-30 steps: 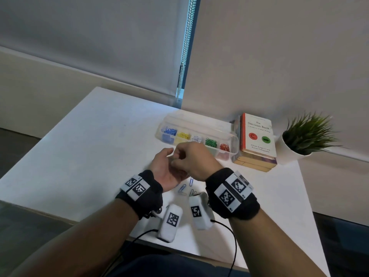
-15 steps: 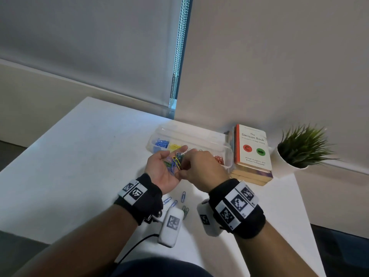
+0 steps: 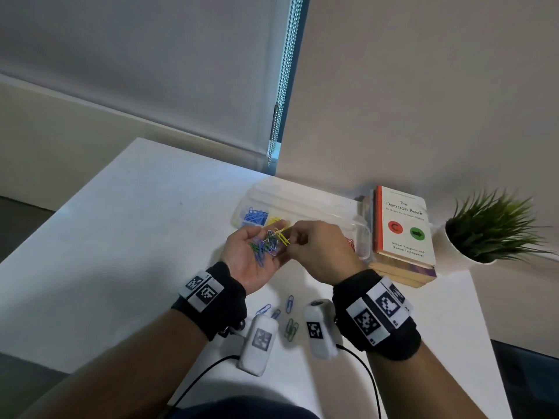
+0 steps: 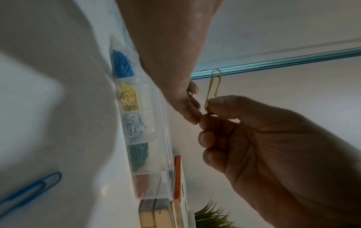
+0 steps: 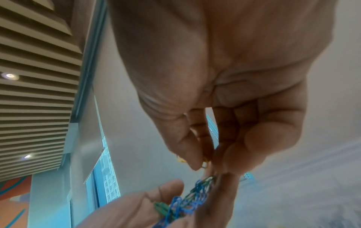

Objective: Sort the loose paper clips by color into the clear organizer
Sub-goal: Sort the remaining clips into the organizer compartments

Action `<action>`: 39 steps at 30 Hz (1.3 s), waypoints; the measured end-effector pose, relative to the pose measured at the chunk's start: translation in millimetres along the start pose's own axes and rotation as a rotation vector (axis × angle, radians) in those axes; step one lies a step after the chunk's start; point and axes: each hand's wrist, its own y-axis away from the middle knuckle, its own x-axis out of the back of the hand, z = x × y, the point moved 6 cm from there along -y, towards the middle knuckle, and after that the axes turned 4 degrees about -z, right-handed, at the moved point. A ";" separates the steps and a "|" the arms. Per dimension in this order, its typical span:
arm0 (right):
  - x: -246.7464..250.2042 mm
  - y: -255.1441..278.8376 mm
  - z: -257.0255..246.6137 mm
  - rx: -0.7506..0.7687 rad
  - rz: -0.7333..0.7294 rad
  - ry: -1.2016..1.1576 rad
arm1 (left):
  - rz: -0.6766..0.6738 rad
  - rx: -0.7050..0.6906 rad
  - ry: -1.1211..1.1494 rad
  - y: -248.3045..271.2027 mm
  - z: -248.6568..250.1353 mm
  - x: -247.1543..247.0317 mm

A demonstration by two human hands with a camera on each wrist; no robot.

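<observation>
My left hand (image 3: 245,253) is held palm up above the white table (image 3: 121,252), with a small pile of blue and green paper clips (image 3: 262,246) lying in it. My right hand (image 3: 292,241) pinches a yellow paper clip (image 4: 213,86) between thumb and forefinger, just over the left fingertips. In the right wrist view the pile of clips (image 5: 185,200) lies on the left palm below the pinching fingertips (image 5: 195,163). Just behind the hands is the clear organizer (image 3: 302,204), with blue, yellow, white, green and red clips in separate compartments (image 4: 134,123).
Loose blue clips (image 3: 289,303) and a green clip (image 3: 291,328) lie on the table between my wrists. Right of the organizer is a stack of books (image 3: 403,234), then a potted plant (image 3: 490,234). The wall and a blind chain (image 3: 281,86) stand behind.
My left palm has opened and shows the pile of clips. My right hand has picked a yellow clip out of it. Both hands have risen towards the organizer.
</observation>
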 end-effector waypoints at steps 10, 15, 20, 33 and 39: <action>4.3 -41.1 23.8 -0.156 0.056 -0.184 | 0.042 -0.017 -0.018 0.6 16.7 30.2; -8.3 -63.9 27.0 -0.235 0.044 -0.145 | 0.054 -0.040 -0.018 1.9 23.0 35.8; -17.7 -80.7 31.8 -0.293 -0.009 -0.064 | 0.068 -0.040 -0.025 3.3 24.2 36.4; -23.0 -36.1 -10.9 0.085 -0.121 0.070 | -0.053 0.028 -0.025 3.6 10.7 12.7; -36.6 -32.4 -12.8 0.120 -0.064 0.201 | -0.072 0.056 -0.056 4.3 9.8 10.9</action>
